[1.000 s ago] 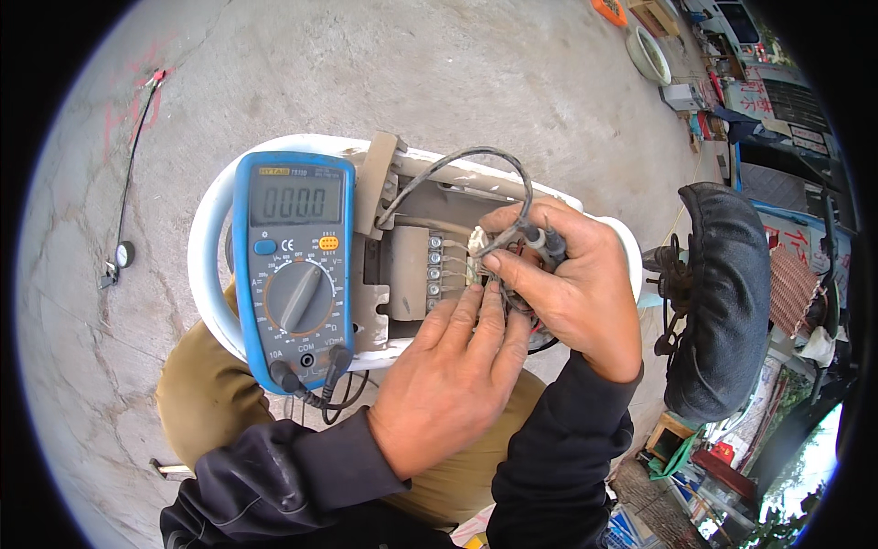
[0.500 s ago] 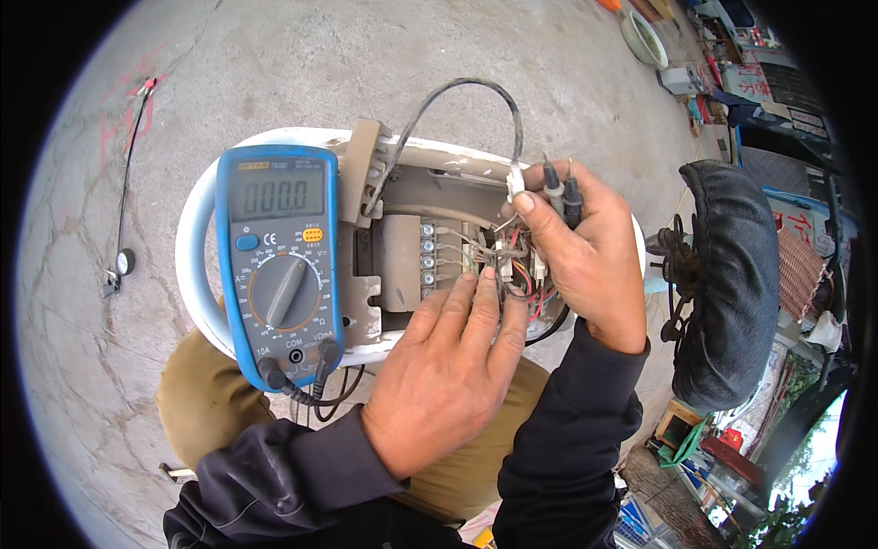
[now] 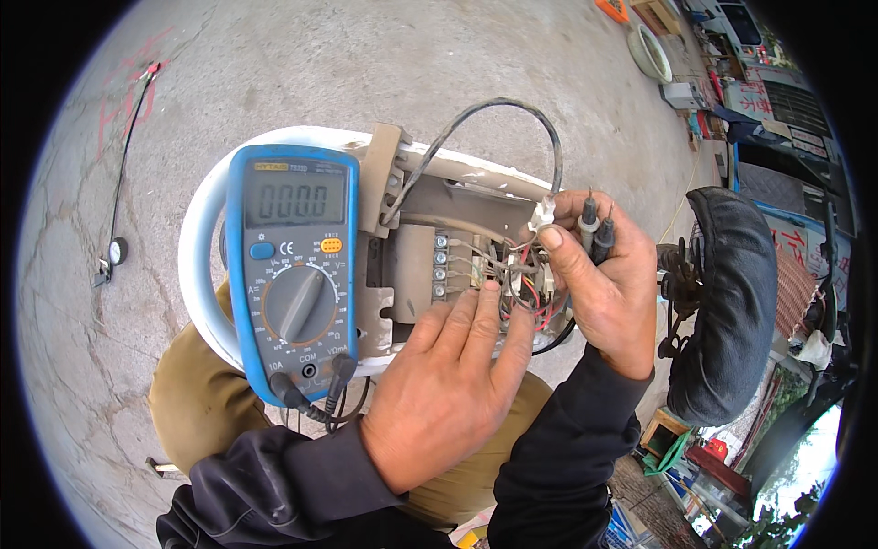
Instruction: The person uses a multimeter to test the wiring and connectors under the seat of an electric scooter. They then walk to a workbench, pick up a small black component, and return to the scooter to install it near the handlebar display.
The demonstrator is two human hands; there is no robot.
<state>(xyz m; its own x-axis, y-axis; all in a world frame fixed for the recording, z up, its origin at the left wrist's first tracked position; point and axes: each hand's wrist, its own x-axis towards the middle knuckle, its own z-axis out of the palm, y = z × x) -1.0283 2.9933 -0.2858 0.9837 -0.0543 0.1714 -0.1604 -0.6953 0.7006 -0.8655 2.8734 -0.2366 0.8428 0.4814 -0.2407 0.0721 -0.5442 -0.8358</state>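
Note:
My right hand [image 3: 608,288] pinches a white plastic wire connector [image 3: 541,213] between thumb and forefinger. Two black test probes [image 3: 588,220] are tucked between the fingers of that same hand, tips pointing up. A black sheathed cable [image 3: 498,102] arches from the connector to the housing. With fingers stretched out, my left hand [image 3: 448,389] lies over the near edge of the compartment, fingertips touching a bundle of coloured wires [image 3: 523,291]. To its left, a blue multimeter [image 3: 300,302] rests on the white oval housing [image 3: 203,265], two leads plugged in and its display showing zeros.
Inside the housing, a screw terminal block [image 3: 441,265] sits beside the wires. A black padded seat [image 3: 727,302] stands at the right. A gauge [image 3: 117,251] on a thin hose lies on the concrete floor [image 3: 366,73] at left. Cluttered goods line the right edge.
The view has shifted, so the scene sits slightly farther right and lower. My right hand has brought the connector a little nearer and tilted it. The left hand stays on the wires.

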